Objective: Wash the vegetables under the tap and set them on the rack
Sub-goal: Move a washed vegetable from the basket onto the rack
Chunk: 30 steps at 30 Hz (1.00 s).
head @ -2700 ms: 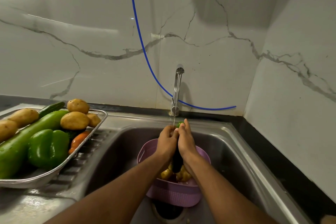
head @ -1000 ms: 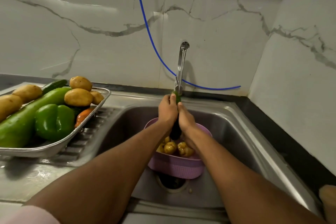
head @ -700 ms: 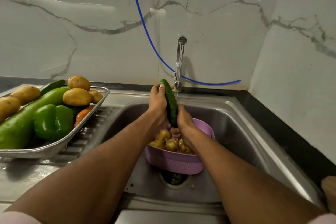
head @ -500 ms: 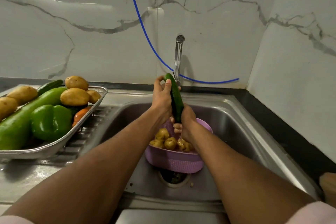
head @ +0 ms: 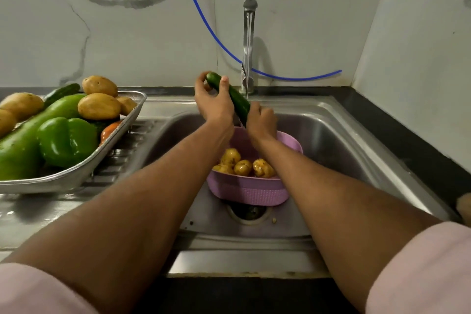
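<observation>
Nearest you, lilac basket (head: 248, 190) of small potatoes (head: 243, 166) in the steel sink (head: 339, 140), beneath your forearms. Above it, cucumber (head: 238, 102) tilted: your left hand (head: 212, 103) grips its upper end, your right hand (head: 261, 120) its lower. Left bench: steel tray (head: 76, 173) with green pepper (head: 66, 140), gourd (head: 23, 143), large potatoes (head: 99, 106). Farthest: tap (head: 248, 43), blue hose (head: 219, 41)

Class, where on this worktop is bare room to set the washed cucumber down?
Bare steel lies on the ribbed drainboard between the heaped metal tray and the sink, and in front of the tray. The tray is crowded; the purple basket holds small potatoes.
</observation>
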Each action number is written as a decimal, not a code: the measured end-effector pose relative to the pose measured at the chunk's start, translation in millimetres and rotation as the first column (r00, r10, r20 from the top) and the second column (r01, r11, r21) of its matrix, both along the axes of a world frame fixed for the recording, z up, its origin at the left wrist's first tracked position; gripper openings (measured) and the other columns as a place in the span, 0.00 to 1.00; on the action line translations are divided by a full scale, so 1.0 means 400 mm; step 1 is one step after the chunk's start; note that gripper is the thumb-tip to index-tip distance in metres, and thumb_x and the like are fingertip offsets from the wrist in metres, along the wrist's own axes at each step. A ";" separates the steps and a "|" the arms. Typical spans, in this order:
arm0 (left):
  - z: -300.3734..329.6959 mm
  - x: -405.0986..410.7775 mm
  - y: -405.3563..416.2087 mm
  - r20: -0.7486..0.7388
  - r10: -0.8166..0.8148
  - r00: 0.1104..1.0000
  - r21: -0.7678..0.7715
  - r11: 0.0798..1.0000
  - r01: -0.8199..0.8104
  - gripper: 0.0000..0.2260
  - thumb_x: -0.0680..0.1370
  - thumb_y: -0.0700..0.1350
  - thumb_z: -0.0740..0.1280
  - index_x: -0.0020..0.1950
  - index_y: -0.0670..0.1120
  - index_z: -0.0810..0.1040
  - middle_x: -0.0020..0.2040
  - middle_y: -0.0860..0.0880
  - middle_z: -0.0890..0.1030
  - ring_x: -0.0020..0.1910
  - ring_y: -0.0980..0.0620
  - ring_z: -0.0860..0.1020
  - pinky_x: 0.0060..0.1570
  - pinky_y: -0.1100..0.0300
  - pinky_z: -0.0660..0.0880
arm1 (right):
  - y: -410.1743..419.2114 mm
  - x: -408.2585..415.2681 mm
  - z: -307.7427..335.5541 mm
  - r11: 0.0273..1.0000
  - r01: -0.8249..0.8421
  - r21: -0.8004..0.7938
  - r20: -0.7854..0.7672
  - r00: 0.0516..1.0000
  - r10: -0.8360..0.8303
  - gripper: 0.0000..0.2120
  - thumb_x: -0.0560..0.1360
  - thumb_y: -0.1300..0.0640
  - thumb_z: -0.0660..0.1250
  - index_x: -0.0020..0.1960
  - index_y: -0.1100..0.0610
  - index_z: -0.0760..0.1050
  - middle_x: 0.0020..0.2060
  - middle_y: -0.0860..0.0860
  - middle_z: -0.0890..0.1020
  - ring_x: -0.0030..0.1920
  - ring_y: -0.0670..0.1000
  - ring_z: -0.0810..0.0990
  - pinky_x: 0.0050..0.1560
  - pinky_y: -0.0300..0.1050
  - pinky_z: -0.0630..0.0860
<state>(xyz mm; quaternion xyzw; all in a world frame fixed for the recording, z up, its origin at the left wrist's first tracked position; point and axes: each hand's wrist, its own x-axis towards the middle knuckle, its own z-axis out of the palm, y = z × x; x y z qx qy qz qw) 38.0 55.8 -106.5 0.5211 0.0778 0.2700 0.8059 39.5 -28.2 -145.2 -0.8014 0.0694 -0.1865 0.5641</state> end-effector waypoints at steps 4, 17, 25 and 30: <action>0.000 0.006 0.026 -0.035 -0.176 0.984 0.032 0.984 0.177 0.19 0.80 0.40 0.71 0.69 0.48 0.74 0.67 0.44 0.77 0.64 0.46 0.78 0.60 0.47 0.81 | -0.022 -0.009 0.006 0.840 -0.144 0.524 -0.346 0.865 0.364 0.23 0.83 0.47 0.50 0.43 0.60 0.76 0.28 0.54 0.74 0.20 0.48 0.65 0.22 0.38 0.60; -0.002 -0.014 -0.002 -0.043 0.040 0.998 0.296 0.955 -0.026 0.21 0.78 0.43 0.74 0.69 0.51 0.75 0.62 0.52 0.76 0.61 0.54 0.76 0.60 0.55 0.78 | 0.022 -0.014 -0.031 0.996 -0.018 -0.082 -0.096 0.995 0.010 0.32 0.87 0.44 0.43 0.57 0.62 0.80 0.50 0.60 0.81 0.52 0.59 0.79 0.53 0.51 0.73; -0.003 0.016 0.055 -0.066 -0.330 0.942 0.050 0.941 0.334 0.22 0.78 0.40 0.73 0.71 0.46 0.74 0.64 0.42 0.80 0.62 0.41 0.81 0.58 0.43 0.81 | -0.035 -0.015 -0.002 0.775 -0.243 0.583 -0.341 0.793 0.505 0.25 0.83 0.48 0.47 0.38 0.60 0.74 0.27 0.55 0.72 0.18 0.48 0.60 0.21 0.36 0.55; -0.013 0.014 0.068 -0.047 -0.383 0.923 -0.049 0.923 0.380 0.25 0.77 0.38 0.74 0.73 0.45 0.73 0.64 0.42 0.81 0.61 0.42 0.82 0.59 0.43 0.81 | -0.028 -0.011 0.002 0.809 -0.250 0.532 -0.398 0.769 0.500 0.31 0.84 0.43 0.46 0.38 0.60 0.76 0.27 0.54 0.75 0.20 0.49 0.65 0.21 0.37 0.60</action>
